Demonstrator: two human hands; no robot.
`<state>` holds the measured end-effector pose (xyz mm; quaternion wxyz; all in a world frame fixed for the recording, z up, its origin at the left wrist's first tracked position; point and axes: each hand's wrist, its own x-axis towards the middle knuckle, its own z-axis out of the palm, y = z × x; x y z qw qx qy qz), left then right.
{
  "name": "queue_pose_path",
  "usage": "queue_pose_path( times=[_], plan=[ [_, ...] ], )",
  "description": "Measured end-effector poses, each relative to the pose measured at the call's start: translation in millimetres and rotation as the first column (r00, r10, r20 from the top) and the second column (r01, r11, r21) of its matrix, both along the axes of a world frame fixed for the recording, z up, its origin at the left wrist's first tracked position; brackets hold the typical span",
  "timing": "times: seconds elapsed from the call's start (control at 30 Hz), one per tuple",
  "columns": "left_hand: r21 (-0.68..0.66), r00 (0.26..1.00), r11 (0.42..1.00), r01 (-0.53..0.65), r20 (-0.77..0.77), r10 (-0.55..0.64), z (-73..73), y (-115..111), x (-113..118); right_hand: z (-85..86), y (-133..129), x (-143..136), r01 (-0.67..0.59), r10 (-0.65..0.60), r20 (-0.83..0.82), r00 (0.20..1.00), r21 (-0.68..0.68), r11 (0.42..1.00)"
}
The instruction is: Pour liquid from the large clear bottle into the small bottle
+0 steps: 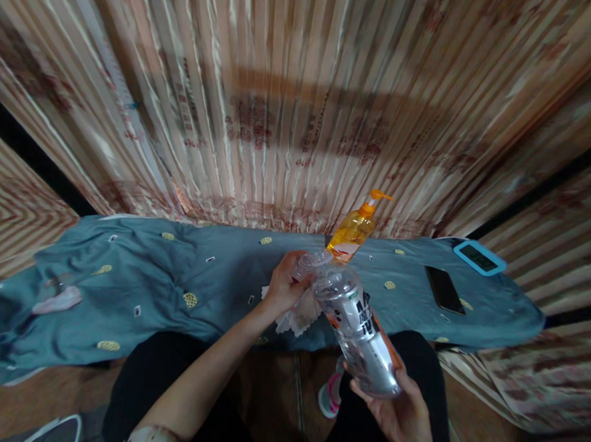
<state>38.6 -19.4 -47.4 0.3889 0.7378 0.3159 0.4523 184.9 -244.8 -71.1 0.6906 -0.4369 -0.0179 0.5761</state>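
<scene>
The work looks like it is in the middle. It has begun, as both hands are full, and it does not look done, since the two things in them are not put down.

The right hand [398, 414] grips the big clear bottle [363, 332] by its low end. The bottle is up in the air, tilted, just above the person's knee. Its other end points up and over to the left hand [285, 284]. That hand pinches a small clear piece [313, 263]. The piece is near the high end of the bottle, but one cannot tell if they touch. It is too blurry to say what the piece is, or if the bottle is open.

A pale scrap [297, 318] with a zigzag edge is under the left hand. The yellow pump bottle [352, 236] stands on the counter [223, 263], just past the clear piece. No hand holds it, and one cannot see if its part is done or left. The phone [445, 290] and the blue clock [479, 257] lie off to the right, out of the work.
</scene>
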Motion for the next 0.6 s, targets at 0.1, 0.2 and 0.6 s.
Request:
queue_pose_path(
  times=[0.1, 0.2, 0.6],
  plan=[
    [0.01, 1.0, 1.0, 0.016, -0.003, -0.016, 4.0, -2, 0, 3.5, -2, 1, 0.046, -0.046, 0.003, 0.999, -0.023, 0.999],
    [0.001, 1.0, 1.0, 0.018, 0.004, -0.018, 6.5, -3, 1, 3.1, -4, 6, 0.082, -0.081, 0.056, 0.995, -0.024, 0.996],
    [0.005, 1.0, 1.0, 0.02, -0.019, -0.02, 7.4, -3, 2, -9.7, -13, 38, -0.024, 0.026, 0.185, 0.982, -0.008, 1.0]
  ],
)
